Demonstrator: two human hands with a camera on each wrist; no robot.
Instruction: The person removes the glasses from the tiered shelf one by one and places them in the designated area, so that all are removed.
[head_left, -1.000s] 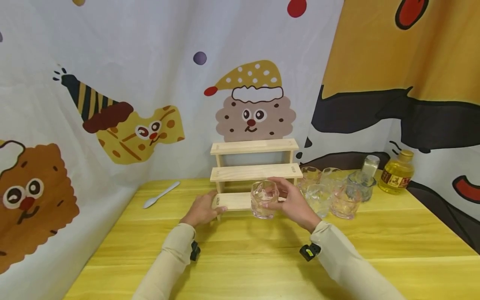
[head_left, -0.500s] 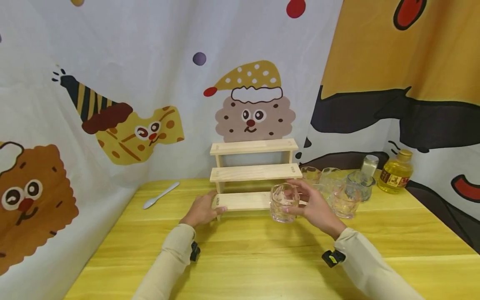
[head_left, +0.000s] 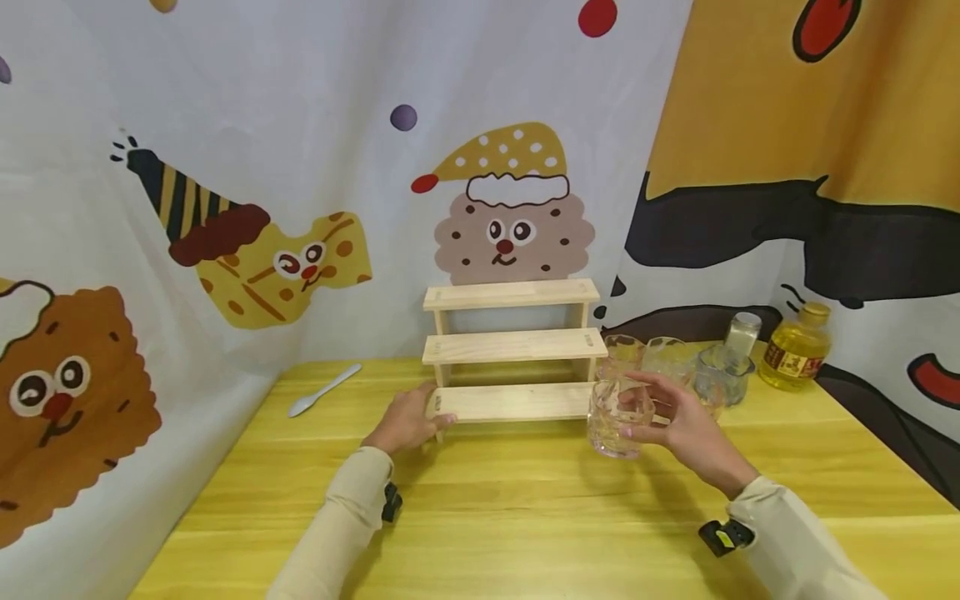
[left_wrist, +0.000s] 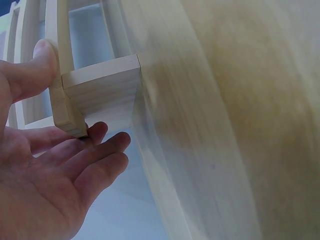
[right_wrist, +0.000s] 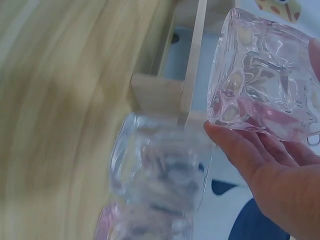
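My right hand [head_left: 693,433] grips a clear, pink-tinted faceted glass [head_left: 615,425] upright in front of the right end of the three-step wooden shelf [head_left: 517,343]. In the right wrist view the thumb and fingers hold the sides of that glass [right_wrist: 265,75], apart from a clear glass [right_wrist: 157,165] standing beyond it. At the left end of the lowest step, my left hand [head_left: 405,421] holds the board. Its thumb lies on top in the left wrist view, and the fingers [left_wrist: 102,155] bend round the end of the wooden step [left_wrist: 60,100].
Behind the right hand stand more glasses, among them a pinkish one [head_left: 622,354] and a clear one [head_left: 666,357]. A grey-blue glass pitcher [head_left: 720,375], a small jar [head_left: 742,333] and an oil bottle [head_left: 795,348] are farther right. A white spoon [head_left: 322,392] lies at the left.
My right hand has moved to the right with the glass, from before the middle of the lowest step to past its right end. The left hand and the shelf have stayed put.
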